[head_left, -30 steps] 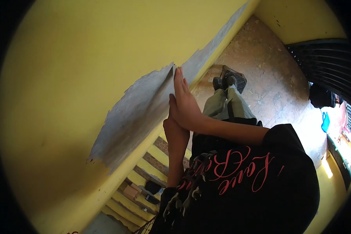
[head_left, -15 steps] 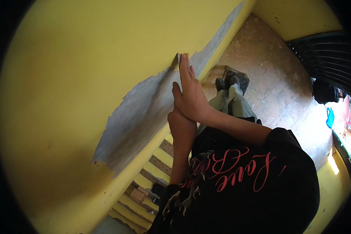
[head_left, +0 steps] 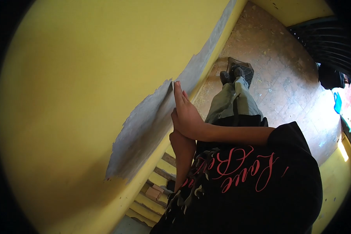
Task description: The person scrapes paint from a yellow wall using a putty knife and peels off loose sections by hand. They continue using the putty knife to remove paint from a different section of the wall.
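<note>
A thin scraper blade (head_left: 172, 84) meets the yellow wall (head_left: 74, 78) at the paint's torn edge, beside a bare grey patch (head_left: 138, 124). My right hand (head_left: 189, 119) lies along the tool, fingers stretched out close together, fingertips near the blade. Beneath it, my left hand (head_left: 180, 141) appears closed about the scraper's lower part; the right palm covers most of its fingers and the handle. The two hands touch at the palm and wrist.
My feet (head_left: 232, 76) stand by a dark block-like object (head_left: 245, 70) on a dusty tiled floor (head_left: 277, 89). Yellow slats (head_left: 148, 204) and a reddish-brown block (head_left: 153, 194) lie below the ledge. A dark metal grille (head_left: 323, 46) is at upper right.
Both hands and the scraper have drawn back along the wall, down and slightly left, toward the wide part of the grey patch. The camera view has shifted a little too.
</note>
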Tool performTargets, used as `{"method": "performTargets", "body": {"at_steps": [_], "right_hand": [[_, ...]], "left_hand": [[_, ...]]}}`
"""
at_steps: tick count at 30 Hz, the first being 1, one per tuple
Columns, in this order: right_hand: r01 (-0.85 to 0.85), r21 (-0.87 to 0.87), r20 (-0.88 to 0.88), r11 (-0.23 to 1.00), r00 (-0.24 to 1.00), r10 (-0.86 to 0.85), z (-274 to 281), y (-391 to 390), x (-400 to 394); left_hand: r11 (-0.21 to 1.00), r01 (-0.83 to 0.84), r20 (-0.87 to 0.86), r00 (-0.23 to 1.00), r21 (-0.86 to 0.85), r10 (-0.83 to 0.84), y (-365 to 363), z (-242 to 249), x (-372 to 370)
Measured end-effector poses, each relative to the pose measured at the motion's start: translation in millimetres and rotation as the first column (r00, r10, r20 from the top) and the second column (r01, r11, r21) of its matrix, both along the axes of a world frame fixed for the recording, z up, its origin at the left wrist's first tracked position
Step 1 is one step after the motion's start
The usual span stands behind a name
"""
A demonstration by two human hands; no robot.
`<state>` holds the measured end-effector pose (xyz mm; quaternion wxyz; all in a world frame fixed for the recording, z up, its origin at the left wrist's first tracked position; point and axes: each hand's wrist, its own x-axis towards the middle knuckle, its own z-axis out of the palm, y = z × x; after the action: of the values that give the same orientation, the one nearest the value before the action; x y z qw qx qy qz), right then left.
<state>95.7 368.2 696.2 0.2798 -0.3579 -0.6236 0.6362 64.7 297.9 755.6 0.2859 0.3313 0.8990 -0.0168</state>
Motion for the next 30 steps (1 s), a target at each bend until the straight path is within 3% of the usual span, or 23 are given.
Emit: {"method": "performTargets", "body": {"at_steps": [2, 3, 4, 6, 9, 13, 16, 18, 20, 22, 24, 26, 27, 30], "right_hand": [[0.009, 0.018, 0.018, 1.0, 1.0, -0.01, 3, -4, 3], [-0.018, 0.034, 0.009, 0.999, 1.0, 0.018, 7, -4, 4], [-0.043, 0.05, -0.001, 0.998, 0.999, 0.043, 11, -3, 5], [-0.036, 0.036, 0.055, 0.999, 0.998, 0.034, 11, 8, 7], [-0.015, 0.034, 0.115, 0.999, 0.993, 0.011, 9, 16, 6], [-0.024, 0.082, 0.095, 0.996, 0.995, 0.017, 9, -1, 1], [-0.006, -0.005, 0.075, 1.0, 0.997, 0.006, 10, 16, 3], [-0.019, 0.026, 0.085, 0.999, 0.996, 0.016, 7, 23, 9], [-0.046, 0.053, 0.101, 0.998, 0.994, 0.041, 6, 15, 11], [-0.013, 0.122, 0.054, 0.992, 0.999, 0.007, 7, -4, 1], [0.004, 0.109, 0.034, 0.994, 0.999, -0.008, 11, -2, 1], [0.022, -0.006, 0.099, 1.0, 0.995, -0.021, 5, 18, 5], [0.021, 0.002, 0.1, 1.0, 0.995, -0.021, 0, 21, 7], [-0.06, 0.138, 0.095, 0.989, 0.994, 0.047, -9, 20, 13]], "left_hand": [[0.991, -0.07, 0.011, 0.998, 0.114, 0.069, 0, 8, 9], [0.929, -0.331, 0.1, 0.943, 0.165, 0.318, 16, 21, 17], [0.93, -0.33, 0.103, 0.943, 0.164, 0.317, 13, 13, 10], [0.999, -0.005, 0.114, 0.993, 0.041, 0.0, -1, -12, -3], [0.991, 0.065, 0.084, 0.994, 0.118, -0.075, -7, -24, 10], [0.988, -0.064, 0.086, 0.995, 0.14, 0.053, -6, -11, -4], [0.98, 0.037, 0.027, 0.999, 0.193, -0.043, -5, -17, -4], [0.984, 0.111, 0.116, 0.985, 0.14, -0.128, -6, -31, 5], [0.984, 0.058, 0.166, 0.982, 0.166, -0.086, -12, -32, 6], [0.964, 0.033, 0.036, 0.998, 0.265, -0.044, -18, -23, 2], [0.965, -0.043, 0.035, 0.999, 0.257, 0.035, -11, -18, -1], [0.963, 0.18, 0.078, 0.977, 0.202, -0.199, -8, -41, -10], [0.953, 0.204, 0.009, 0.977, 0.224, -0.211, -6, -54, 6], [0.934, 0.055, 0.095, 0.991, 0.354, -0.095, -4, -49, 8]]}}
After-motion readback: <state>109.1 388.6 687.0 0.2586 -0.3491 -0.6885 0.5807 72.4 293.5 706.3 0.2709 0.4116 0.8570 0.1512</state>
